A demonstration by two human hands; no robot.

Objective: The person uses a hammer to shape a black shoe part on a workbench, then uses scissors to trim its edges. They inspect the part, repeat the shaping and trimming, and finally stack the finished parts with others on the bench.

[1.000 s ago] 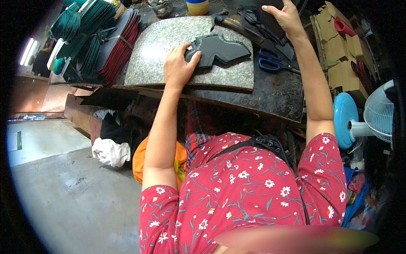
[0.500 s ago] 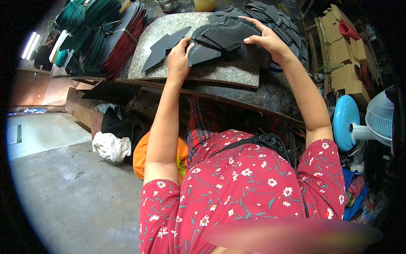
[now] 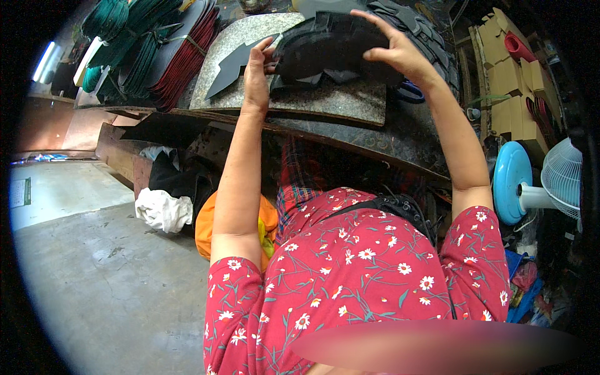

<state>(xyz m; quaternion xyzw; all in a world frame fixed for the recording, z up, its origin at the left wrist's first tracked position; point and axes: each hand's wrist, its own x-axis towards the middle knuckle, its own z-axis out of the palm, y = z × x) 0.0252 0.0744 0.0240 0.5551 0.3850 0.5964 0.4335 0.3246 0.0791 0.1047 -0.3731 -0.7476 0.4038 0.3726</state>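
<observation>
A stack of dark, cut flat pieces [image 3: 319, 53] with notched edges is upright and partly blurred over a speckled grey board [image 3: 294, 106]. My left hand [image 3: 256, 75] is at the stack's left edge, fingers stretched out and palm turned toward it. On the other side, my right hand [image 3: 400, 56] grips the stack, its thumb on the near face and its index finger reaching along the upper edge. The other right fingers are hidden. A single grey pointed piece [image 3: 234, 65] lies on the board left of my left hand.
Behind my right hand is a pile of dark pieces [image 3: 431, 44]; blue-handled scissors [image 3: 409, 92] show near that wrist. Red-edged bundled sheets [image 3: 184, 69] and green cord bundles [image 3: 106, 25] fill the left. Cardboard boxes [image 3: 506, 81] and a fan [image 3: 559, 178] stand at right.
The stack has tipped up, its near face now dark and blurred. My left hand has shifted slightly left and its fingers have straightened. My right hand has moved slightly up.
</observation>
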